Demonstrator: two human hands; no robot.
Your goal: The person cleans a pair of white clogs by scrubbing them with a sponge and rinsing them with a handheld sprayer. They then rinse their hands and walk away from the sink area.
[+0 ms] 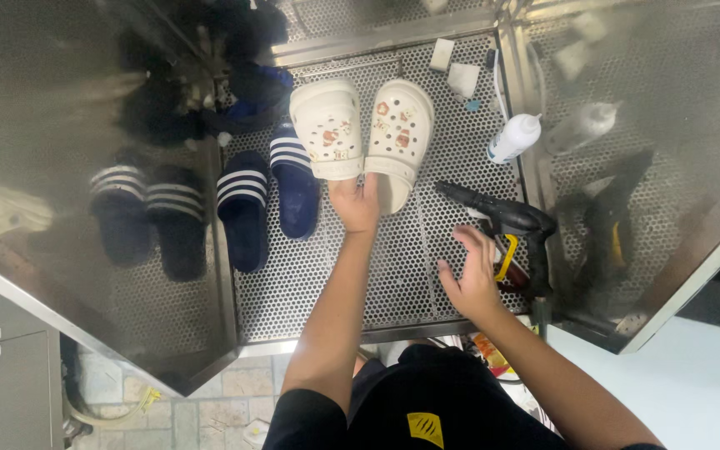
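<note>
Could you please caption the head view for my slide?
Left hand grips white clogs on a perforated tray; right hand nears spray gun.

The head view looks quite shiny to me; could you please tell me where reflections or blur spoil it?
Head view: the left steel wall mirrors the navy striped slides; the right wall mirrors the white bottle, smeared; the right hand is slightly motion-blurred.

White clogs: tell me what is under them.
The white clogs rest on a perforated metal tray. The left hand grips their heels, hiding that part.
</note>
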